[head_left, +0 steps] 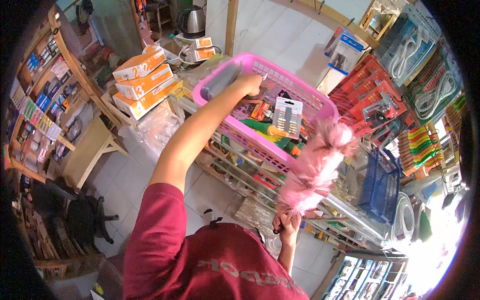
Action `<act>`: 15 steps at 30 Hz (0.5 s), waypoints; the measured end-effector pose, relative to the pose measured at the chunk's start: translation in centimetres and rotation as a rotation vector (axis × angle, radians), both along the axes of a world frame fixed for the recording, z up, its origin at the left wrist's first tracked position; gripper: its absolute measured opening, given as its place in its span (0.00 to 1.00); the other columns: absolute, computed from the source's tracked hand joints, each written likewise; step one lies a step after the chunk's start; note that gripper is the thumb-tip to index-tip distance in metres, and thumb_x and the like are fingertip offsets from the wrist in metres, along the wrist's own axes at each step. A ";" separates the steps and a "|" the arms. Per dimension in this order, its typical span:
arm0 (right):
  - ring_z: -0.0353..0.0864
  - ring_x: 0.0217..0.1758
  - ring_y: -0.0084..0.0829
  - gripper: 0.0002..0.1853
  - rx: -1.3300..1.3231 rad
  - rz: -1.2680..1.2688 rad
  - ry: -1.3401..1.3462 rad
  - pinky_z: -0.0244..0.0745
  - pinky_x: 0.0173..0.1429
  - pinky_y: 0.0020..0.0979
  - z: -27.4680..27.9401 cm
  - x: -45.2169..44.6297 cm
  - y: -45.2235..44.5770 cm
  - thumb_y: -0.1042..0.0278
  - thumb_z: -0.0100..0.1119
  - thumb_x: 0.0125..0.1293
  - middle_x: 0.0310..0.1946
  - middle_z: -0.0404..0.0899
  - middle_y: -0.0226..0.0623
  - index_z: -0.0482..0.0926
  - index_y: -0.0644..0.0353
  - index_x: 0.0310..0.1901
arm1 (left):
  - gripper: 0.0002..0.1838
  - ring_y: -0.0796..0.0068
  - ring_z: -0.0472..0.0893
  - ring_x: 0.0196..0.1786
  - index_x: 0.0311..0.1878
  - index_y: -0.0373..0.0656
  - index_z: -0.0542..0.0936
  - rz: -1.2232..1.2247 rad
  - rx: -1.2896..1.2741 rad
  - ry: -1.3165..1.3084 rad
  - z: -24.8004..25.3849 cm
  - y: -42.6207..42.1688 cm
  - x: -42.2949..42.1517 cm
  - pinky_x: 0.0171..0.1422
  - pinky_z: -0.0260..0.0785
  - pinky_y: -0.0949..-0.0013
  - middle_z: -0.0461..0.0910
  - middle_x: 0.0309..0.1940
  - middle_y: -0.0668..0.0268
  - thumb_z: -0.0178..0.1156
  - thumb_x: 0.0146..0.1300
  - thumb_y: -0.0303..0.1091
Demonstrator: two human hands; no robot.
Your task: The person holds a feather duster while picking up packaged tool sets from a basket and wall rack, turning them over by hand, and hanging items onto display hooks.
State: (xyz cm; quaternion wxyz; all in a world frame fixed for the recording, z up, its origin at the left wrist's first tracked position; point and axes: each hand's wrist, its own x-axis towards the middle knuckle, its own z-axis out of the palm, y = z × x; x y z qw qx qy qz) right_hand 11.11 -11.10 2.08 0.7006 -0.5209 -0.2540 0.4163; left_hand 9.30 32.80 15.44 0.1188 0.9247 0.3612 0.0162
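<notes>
My left hand [251, 85] reaches over the far left part of a pink plastic basket [257, 134], its fingers curled. A small pale bit shows at its fingertips, too little to name. Low on the right, my right hand [287, 223] is wrapped round the dark handle of a fluffy pink duster [316, 172], whose head stands up against the basket's near right corner. Inside the basket lie a carded pack of small brass-coloured pieces [287, 117], a green and orange tool handle [264, 127], an orange-black packet [261, 110] and clear plastic packaging [222, 80].
The basket rests on a glass display case [240, 175] with goods on shelves below. Orange-white boxes [145, 85] are stacked on the left, near a kettle [191, 21]. A blue basket [378, 185] and hanging packs [367, 95] stand right. A chair [82, 210] is lower left.
</notes>
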 end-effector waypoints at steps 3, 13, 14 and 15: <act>0.61 0.16 0.25 0.21 0.053 0.011 -0.118 0.56 0.19 0.24 -0.8 -2.0 0.8 0.51 0.55 0.61 0.18 0.64 0.35 0.67 0.65 0.36 | 0.16 0.52 0.81 0.44 0.44 0.33 0.78 0.014 0.005 -0.278 -0.2 0.1 -0.8 0.47 0.73 0.56 0.81 0.40 0.48 0.56 0.51 0.30; 0.65 0.16 0.26 0.22 0.069 0.120 -0.064 0.60 0.22 0.27 -1.3 -1.0 1.4 0.49 0.43 0.70 0.20 0.69 0.34 0.72 0.65 0.37 | 0.25 0.73 0.76 0.53 0.63 0.37 0.66 0.003 -1.334 -1.582 -1.6 -14.8 -13.0 0.57 0.70 0.68 0.76 0.52 0.61 0.48 0.62 0.34; 0.66 0.17 0.25 0.19 0.029 0.178 -0.088 0.60 0.23 0.28 -1.8 -0.4 1.4 0.55 0.43 0.72 0.22 0.72 0.33 0.73 0.63 0.35 | 0.26 0.73 0.77 0.53 0.63 0.35 0.65 0.071 -1.419 -1.697 -1.3 -17.4 -13.7 0.58 0.70 0.68 0.75 0.52 0.61 0.50 0.62 0.35; 0.67 0.21 0.23 0.15 -0.040 0.295 -0.326 0.61 0.25 0.25 -1.6 0.3 2.1 0.60 0.43 0.71 0.26 0.73 0.34 0.74 0.65 0.42 | 0.28 0.73 0.76 0.53 0.64 0.36 0.64 -0.030 -1.470 -1.747 -3.6 -18.6 -14.0 0.58 0.70 0.68 0.75 0.53 0.62 0.51 0.63 0.39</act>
